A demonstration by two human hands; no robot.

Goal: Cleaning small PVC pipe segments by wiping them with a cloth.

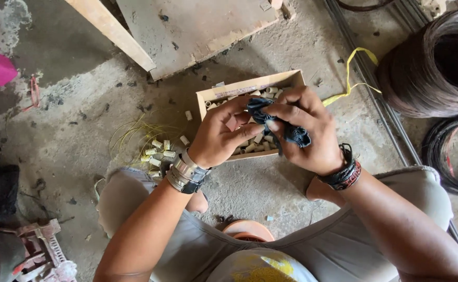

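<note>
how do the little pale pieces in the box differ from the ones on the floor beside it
The pieces in the cardboard box are heaped together, partly hidden by the hands; the floor pieces lie loose on bare concrete among thin yellow strands. The box heap looks far larger; the floor group is a small scatter. Both look like the same short, pale cylinders.

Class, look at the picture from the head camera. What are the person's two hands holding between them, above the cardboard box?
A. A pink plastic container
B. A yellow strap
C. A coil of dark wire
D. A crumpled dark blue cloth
D: the left hand and right hand both grip a crumpled dark blue cloth above the cardboard box of small pale cylindrical pieces.
</note>
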